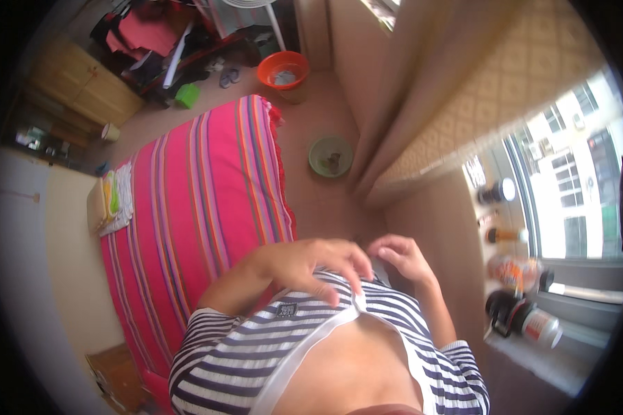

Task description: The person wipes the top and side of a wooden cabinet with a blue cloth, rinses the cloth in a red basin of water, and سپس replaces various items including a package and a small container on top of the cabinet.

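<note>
My left hand (332,264) hovers in front of the chest of a navy-and-white striped shirt (322,321). Its fingers are spread and bent, slightly blurred, with nothing visible in them. To its right, my right hand (402,257) is raised with the fingers loosely curled and the thumb apart; I see nothing held. The two hands are close together but do not touch. Beyond my left hand lies a bed with a pink striped bedspread (202,181). My right hand is nearest to the wall below the window sill.
Folded cloths (115,199) lie at the bed's left edge. On the floor stand a pale green basin (319,167), an orange basin (270,65) and a green box (188,96). A tan curtain (425,98) hangs at right. Bottles and a black-handled flask (514,314) line the window sill.
</note>
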`<control>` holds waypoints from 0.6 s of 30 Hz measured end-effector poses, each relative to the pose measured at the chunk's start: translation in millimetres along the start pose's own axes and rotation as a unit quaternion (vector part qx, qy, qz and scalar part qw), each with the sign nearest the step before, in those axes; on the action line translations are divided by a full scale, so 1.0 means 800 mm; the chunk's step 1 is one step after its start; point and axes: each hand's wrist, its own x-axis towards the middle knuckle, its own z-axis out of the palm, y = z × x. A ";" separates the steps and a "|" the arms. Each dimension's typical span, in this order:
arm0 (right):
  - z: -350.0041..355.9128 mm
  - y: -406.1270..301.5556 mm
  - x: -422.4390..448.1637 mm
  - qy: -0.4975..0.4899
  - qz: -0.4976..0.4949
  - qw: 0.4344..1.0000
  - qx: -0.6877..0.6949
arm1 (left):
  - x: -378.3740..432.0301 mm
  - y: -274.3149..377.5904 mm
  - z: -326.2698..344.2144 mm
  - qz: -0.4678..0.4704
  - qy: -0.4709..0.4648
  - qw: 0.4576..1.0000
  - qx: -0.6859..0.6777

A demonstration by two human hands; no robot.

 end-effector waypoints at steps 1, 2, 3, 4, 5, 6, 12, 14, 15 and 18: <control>-0.009 -0.004 0.001 -0.060 0.030 0.993 0.093 | 0.004 -0.001 -0.006 0.035 -0.021 0.999 -0.029; -0.018 -0.019 0.011 -0.113 -0.029 0.989 0.094 | 0.008 0.007 -0.015 0.062 -0.035 0.997 -0.017; -0.026 -0.045 0.025 -0.171 -0.103 0.979 0.039 | 0.011 0.021 -0.023 0.089 -0.050 0.995 -0.003; -0.031 -0.073 0.039 -0.215 -0.121 0.969 0.027 | 0.014 0.031 -0.034 0.113 -0.073 0.991 0.004; -0.032 -0.099 0.055 -0.264 -0.137 0.955 0.021 | 0.014 0.040 -0.040 0.132 -0.090 0.987 0.011; -0.025 -0.124 0.076 -0.314 -0.177 0.933 -0.002 | 0.010 0.047 -0.043 0.134 -0.070 0.988 0.028; 0.041 -0.208 0.176 -0.478 -0.155 0.862 -0.066 | -0.036 0.074 -0.114 0.126 0.014 0.991 0.047; 0.056 -0.207 0.213 -0.507 -0.228 0.825 -0.099 | -0.050 0.083 -0.141 0.147 -0.013 0.985 0.085; 0.066 -0.212 0.229 -0.513 -0.227 0.823 -0.095 | -0.060 0.087 -0.154 0.145 -0.006 0.986 0.084; 0.103 -0.241 0.276 -0.435 -0.366 0.823 0.003 | -0.090 0.100 -0.200 0.211 0.016 0.967 0.143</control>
